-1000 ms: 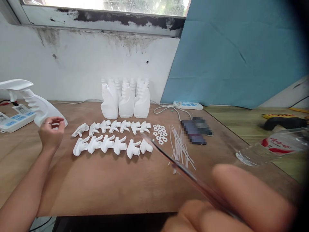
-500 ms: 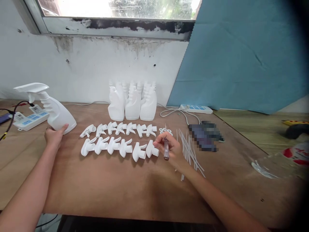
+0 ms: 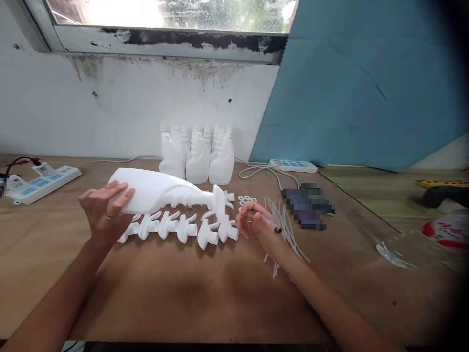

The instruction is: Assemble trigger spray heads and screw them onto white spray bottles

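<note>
My left hand point(image 3: 104, 208) is closed around the base of a white spray bottle point(image 3: 157, 188), which lies nearly level in the air. Its trigger head point(image 3: 219, 203) points to the right, close to the fingers of my right hand point(image 3: 260, 230). That hand is wrapped around a small screwdriver point(image 3: 273, 224) with a see-through handle; its tip is hidden or too blurred to make out. Beneath the bottle lie loose white trigger spray heads point(image 3: 186, 229), and the bottle covers most of the back row. Small white rings point(image 3: 246, 199) sit just beyond my right hand.
Several white bottles point(image 3: 198, 161) without heads stand against the wall. Thin white tubes point(image 3: 289, 234) lie under and beside my right wrist. Power strips point(image 3: 47, 186), a blurred dark object point(image 3: 308, 205) and a clear bottle with a red label point(image 3: 414, 244) are around the edges.
My left hand has brought the spray bottle rightward from the left side and tipped it from upright to nearly level. In my right hand the screwdriver has turned, its handle end now pointing right.
</note>
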The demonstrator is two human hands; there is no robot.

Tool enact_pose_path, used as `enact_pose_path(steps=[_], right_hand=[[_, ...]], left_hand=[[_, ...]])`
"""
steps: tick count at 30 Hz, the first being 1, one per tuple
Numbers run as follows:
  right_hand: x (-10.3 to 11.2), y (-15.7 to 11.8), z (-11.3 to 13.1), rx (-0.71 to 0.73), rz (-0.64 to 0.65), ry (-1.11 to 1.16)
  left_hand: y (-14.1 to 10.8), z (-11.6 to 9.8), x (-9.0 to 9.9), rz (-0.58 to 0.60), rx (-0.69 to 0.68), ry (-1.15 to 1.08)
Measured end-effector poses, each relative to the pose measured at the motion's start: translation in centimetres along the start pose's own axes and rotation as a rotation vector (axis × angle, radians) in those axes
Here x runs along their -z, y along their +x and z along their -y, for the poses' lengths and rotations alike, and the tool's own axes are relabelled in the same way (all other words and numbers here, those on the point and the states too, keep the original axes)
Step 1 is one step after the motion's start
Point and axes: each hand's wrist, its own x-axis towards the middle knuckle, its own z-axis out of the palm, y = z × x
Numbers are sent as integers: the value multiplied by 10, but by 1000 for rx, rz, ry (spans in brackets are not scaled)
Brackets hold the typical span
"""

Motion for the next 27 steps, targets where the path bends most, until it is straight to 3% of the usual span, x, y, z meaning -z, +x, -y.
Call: enact_pose_path(steps=[7, 11, 15, 17, 19, 21, 23, 25, 27], right_hand=[[-14, -3, 1, -277, 58, 82], [-15, -7, 7, -285, 70, 64], [-10, -6, 14, -72, 14, -200], [-5, -4, 17, 138, 2, -432], [2, -2, 22, 425, 79, -623], [12, 0, 27, 696, 204, -768], [26, 0, 31, 879, 213, -917], [44, 0, 32, 957, 19, -1013], [64, 1, 26, 977, -311, -988]], left_hand=[[-26, -10, -15, -22, -306, 94], [-21, -24, -11, 74, -265, 53], [-9, -44, 7, 166, -193, 21], [-4, -53, 16, 201, -229, -62], [-1, -56, 23, 269, -225, -164], [4, -49, 29, 365, -107, -238], [14, -32, 33, 444, 136, -295], [31, -7, 35, 384, 418, -383], [52, 20, 32, 112, 566, -498]])
